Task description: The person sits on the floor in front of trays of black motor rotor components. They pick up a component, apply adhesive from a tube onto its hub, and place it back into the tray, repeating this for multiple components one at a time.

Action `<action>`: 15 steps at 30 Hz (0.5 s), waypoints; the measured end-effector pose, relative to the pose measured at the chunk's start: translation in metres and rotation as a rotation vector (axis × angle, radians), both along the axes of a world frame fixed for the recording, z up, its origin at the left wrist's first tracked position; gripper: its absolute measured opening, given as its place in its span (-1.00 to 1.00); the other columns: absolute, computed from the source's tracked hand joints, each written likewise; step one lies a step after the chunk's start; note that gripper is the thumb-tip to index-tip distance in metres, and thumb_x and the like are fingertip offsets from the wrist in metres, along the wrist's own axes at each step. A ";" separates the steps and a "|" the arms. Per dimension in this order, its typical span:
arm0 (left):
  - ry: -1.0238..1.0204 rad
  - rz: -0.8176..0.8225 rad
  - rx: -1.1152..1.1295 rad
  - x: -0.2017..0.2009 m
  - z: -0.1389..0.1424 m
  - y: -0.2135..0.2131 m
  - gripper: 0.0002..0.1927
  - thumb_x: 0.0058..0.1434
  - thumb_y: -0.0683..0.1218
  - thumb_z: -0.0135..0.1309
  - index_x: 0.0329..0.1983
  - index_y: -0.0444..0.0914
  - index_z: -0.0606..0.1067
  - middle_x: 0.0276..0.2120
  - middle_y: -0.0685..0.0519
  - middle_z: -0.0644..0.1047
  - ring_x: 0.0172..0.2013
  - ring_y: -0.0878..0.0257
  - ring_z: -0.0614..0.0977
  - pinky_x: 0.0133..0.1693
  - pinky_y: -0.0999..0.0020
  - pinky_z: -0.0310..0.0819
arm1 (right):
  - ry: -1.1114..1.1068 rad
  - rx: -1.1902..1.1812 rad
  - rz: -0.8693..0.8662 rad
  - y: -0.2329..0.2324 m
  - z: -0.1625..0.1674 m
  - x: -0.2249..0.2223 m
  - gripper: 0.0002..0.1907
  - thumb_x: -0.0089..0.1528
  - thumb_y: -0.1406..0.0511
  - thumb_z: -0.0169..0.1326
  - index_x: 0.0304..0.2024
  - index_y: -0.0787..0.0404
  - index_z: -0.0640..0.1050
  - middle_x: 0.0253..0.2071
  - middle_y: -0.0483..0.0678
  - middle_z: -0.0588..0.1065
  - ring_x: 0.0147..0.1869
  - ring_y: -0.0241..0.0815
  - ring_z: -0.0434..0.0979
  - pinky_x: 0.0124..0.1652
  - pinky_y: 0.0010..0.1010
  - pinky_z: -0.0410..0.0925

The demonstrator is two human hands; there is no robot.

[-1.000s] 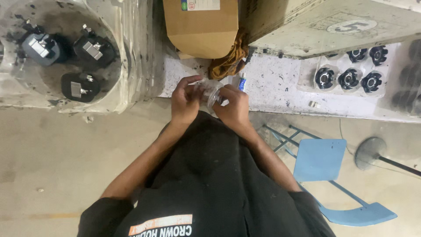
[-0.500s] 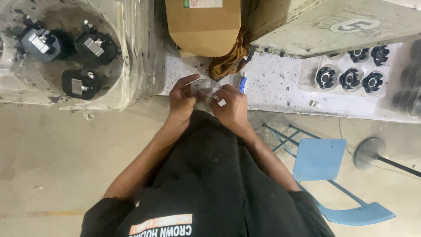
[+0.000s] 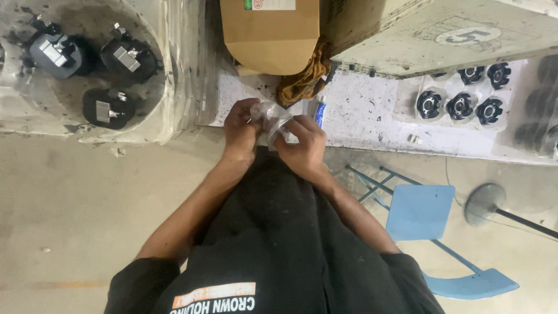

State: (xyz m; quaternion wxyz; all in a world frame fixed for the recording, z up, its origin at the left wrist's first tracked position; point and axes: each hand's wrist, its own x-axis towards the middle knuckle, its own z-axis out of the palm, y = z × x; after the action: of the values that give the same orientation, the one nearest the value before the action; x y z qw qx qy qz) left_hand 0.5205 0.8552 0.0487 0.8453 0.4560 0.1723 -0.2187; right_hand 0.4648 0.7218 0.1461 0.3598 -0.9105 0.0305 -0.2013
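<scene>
Both hands meet at the desk (image 3: 372, 116) edge: left hand (image 3: 241, 131) and right hand (image 3: 305, 148) pinch a small clear plastic bag (image 3: 273, 119), fingers closed on it. Crumpled, its long axis runs roughly ten to four o'clock; forearms angle inward, the cardboard box (image 3: 270, 35) at twelve.

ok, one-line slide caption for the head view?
Both hands, left hand and right hand, grip a small clear plastic bag at the white workbench edge.

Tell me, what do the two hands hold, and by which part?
Both the left hand and right hand pinch a small clear plastic bag by its opposite edges.
</scene>
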 end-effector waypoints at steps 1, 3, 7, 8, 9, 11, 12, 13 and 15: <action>0.021 -0.001 -0.039 0.001 0.000 -0.001 -0.49 0.07 -0.53 -0.01 0.09 -0.36 0.44 -0.10 -0.09 0.53 -0.15 0.16 0.64 -0.15 0.30 0.65 | 0.010 0.015 -0.012 0.001 0.000 0.000 -0.80 -0.03 0.45 0.28 -0.37 0.27 0.54 -0.33 0.08 0.52 -0.27 0.11 0.57 -0.30 -0.21 0.41; 0.062 -0.004 -0.118 0.003 0.001 -0.002 -0.47 0.05 -0.51 -0.02 0.09 -0.31 0.43 -0.08 -0.08 0.55 -0.12 0.17 0.66 -0.11 0.32 0.67 | 0.029 0.085 -0.019 0.002 0.001 0.001 -0.80 0.04 0.48 0.25 -0.31 0.28 0.51 -0.33 0.05 0.51 -0.27 0.04 0.58 -0.26 -0.25 0.43; 0.023 0.025 -0.045 0.019 0.007 0.001 -0.45 0.00 -0.46 -0.06 0.11 -0.33 0.44 -0.13 -0.06 0.57 -0.22 0.15 0.64 -0.26 0.29 0.63 | -0.059 0.218 -0.083 0.000 0.004 -0.003 -0.79 0.26 0.48 0.23 -0.10 0.33 0.48 -0.14 0.06 0.55 -0.24 -0.20 0.62 -0.20 -0.39 0.45; 0.015 0.060 -0.033 0.025 0.009 0.001 -0.47 0.03 -0.46 -0.02 0.12 -0.34 0.45 -0.14 -0.06 0.57 -0.22 0.17 0.63 -0.25 0.33 0.61 | -0.068 0.328 -0.095 -0.002 0.004 -0.003 -0.81 0.31 0.47 0.17 -0.06 0.34 0.46 -0.08 0.03 0.54 -0.17 -0.24 0.59 -0.16 -0.42 0.45; 0.005 0.097 -0.022 0.032 0.011 0.000 -0.49 0.06 -0.45 0.01 0.13 -0.36 0.46 -0.14 -0.06 0.58 -0.21 0.19 0.62 -0.24 0.36 0.59 | -0.078 0.438 -0.105 -0.005 0.002 -0.004 -0.83 0.37 0.46 0.12 -0.01 0.35 0.43 -0.03 0.00 0.52 -0.11 -0.29 0.57 -0.11 -0.45 0.45; -0.106 0.126 0.012 0.050 0.014 -0.005 -0.52 0.07 -0.45 0.06 0.10 -0.37 0.48 -0.14 -0.01 0.58 -0.21 0.23 0.61 -0.25 0.35 0.58 | -0.075 0.610 -0.116 -0.012 -0.003 -0.002 -0.84 0.43 0.44 0.07 0.03 0.36 0.41 -0.01 -0.05 0.51 -0.05 -0.35 0.53 -0.06 -0.49 0.45; -0.159 0.141 0.029 0.058 0.015 -0.009 -0.54 0.08 -0.44 0.08 0.08 -0.37 0.49 -0.14 0.01 0.58 -0.21 0.25 0.61 -0.26 0.35 0.58 | -0.059 0.671 -0.117 -0.015 -0.006 -0.001 -0.84 0.43 0.44 0.08 0.04 0.35 0.42 -0.05 -0.07 0.50 -0.06 -0.36 0.52 -0.06 -0.49 0.45; -0.159 0.137 0.055 0.066 0.017 -0.014 -0.57 0.09 -0.42 0.08 0.06 -0.36 0.50 -0.17 0.01 0.58 -0.24 0.25 0.61 -0.29 0.34 0.55 | -0.044 0.734 -0.117 -0.017 -0.010 -0.001 -0.84 0.44 0.43 0.08 0.04 0.35 0.42 -0.08 -0.09 0.49 -0.07 -0.37 0.51 -0.05 -0.50 0.45; -0.164 0.128 0.106 0.085 0.020 -0.027 -0.63 0.11 -0.38 0.09 0.01 -0.34 0.52 -0.22 0.01 0.57 -0.31 0.25 0.60 -0.35 0.32 0.50 | -0.017 0.867 -0.114 -0.017 -0.017 -0.002 -0.84 0.44 0.43 0.11 0.04 0.34 0.43 -0.12 -0.09 0.50 -0.10 -0.36 0.52 -0.07 -0.50 0.44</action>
State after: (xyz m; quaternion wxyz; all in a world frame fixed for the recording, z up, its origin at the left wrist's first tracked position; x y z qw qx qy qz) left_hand 0.6058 0.8278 0.0691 0.8434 0.5046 0.1429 -0.1168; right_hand 0.4631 0.7043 0.1296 0.6972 -0.6706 0.1593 -0.1968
